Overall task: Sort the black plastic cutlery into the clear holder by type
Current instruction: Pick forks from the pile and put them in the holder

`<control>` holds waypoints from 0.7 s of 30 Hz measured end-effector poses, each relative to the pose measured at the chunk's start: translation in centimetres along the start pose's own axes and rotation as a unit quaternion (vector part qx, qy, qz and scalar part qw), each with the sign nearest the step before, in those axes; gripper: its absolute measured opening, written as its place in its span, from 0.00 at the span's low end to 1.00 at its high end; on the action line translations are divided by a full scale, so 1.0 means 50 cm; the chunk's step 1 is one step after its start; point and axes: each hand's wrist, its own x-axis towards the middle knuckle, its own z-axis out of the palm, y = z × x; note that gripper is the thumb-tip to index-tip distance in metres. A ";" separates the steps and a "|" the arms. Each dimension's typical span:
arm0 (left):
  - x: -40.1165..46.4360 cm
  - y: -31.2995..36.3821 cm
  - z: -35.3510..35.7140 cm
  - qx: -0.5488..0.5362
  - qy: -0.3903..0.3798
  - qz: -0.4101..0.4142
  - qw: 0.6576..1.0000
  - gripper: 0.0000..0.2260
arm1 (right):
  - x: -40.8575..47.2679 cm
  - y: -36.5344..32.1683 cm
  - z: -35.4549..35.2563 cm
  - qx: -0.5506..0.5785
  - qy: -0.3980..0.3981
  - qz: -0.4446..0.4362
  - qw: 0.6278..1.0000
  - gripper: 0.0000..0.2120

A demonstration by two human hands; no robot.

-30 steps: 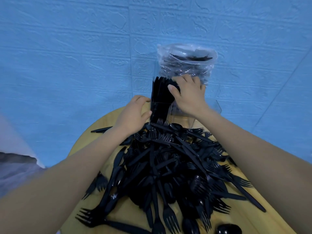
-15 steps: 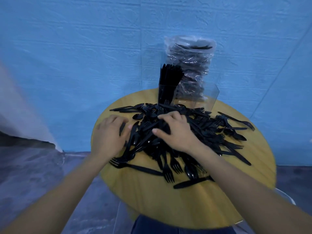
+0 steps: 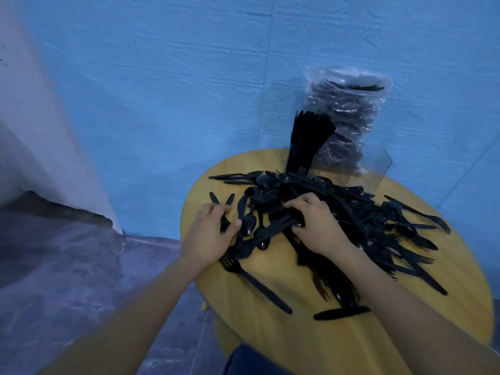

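Observation:
A heap of black plastic cutlery (image 3: 359, 212), forks, spoons and knives mixed, covers the round wooden table (image 3: 270, 334). The clear holder (image 3: 381, 169) stands at the table's far edge, with a bunch of black pieces (image 3: 308, 139) upright in its left compartment. My left hand (image 3: 211, 236) lies on the heap's left edge, its fingers and thumb curled round a black piece. At the heap's middle, the fingers of my right hand (image 3: 319, 228) curl round several long black pieces. What type these pieces are is blurred.
A clear plastic bag (image 3: 349, 104) full of black cutlery stands behind the holder against the blue wall. Loose forks and a knife (image 3: 341, 312) lie near the table's front edge. The table's left rim drops to a grey floor.
Both hands came down from the holder to the heap. Over the last half second their fingers have closed on pieces, and the view has swung left.

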 end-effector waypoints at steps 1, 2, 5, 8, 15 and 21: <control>0.001 0.001 0.003 0.001 0.004 0.006 1.000 0.20 | 0.002 0.006 -0.001 0.004 0.008 0.003 1.000 0.24; 0.000 0.000 0.006 0.003 0.012 0.013 1.000 0.19 | 0.005 0.011 -0.001 0.006 0.016 0.005 1.000 0.23; -0.007 -0.002 0.009 -0.020 0.040 0.028 0.999 0.16 | 0.007 0.027 -0.002 0.018 0.033 0.016 0.999 0.24; -0.009 -0.004 0.007 -0.041 0.062 0.024 0.997 0.14 | 0.004 0.030 -0.010 0.002 0.024 0.037 0.999 0.25; -0.005 -0.004 0.012 -0.049 0.076 0.042 0.995 0.11 | -0.012 -0.034 -0.034 -0.007 -0.112 -0.056 0.992 0.33; -0.007 -0.002 0.008 -0.054 0.081 0.080 0.992 0.09 | 0.018 -0.081 0.029 -0.072 -0.069 -0.119 0.988 0.20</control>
